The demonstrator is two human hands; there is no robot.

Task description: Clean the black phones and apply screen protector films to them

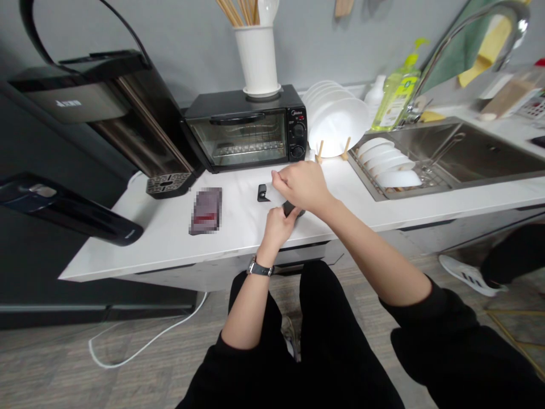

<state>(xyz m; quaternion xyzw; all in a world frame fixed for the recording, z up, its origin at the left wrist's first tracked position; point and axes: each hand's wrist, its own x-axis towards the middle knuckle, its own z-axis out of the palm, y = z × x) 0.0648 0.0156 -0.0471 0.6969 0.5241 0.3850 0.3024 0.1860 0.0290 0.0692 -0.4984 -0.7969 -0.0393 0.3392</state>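
My left hand, with a watch at its wrist, is closed around a dark object low over the counter's front part. Only a bit of that object shows between my hands, so its kind is hidden. Just above it, my right hand is curled into a fist; whatever its fingers grip is out of sight. A pale, whitish patch shows beside my right fingers, too unclear to name. Left of my hands, a small black piece with a rounded part lies on the white counter.
A toaster oven stands behind my hands, with a white utensil holder on top. White plates are racked beside the sink. A blurred, pixelated item, a drinks machine and a dark cylindrical device are left.
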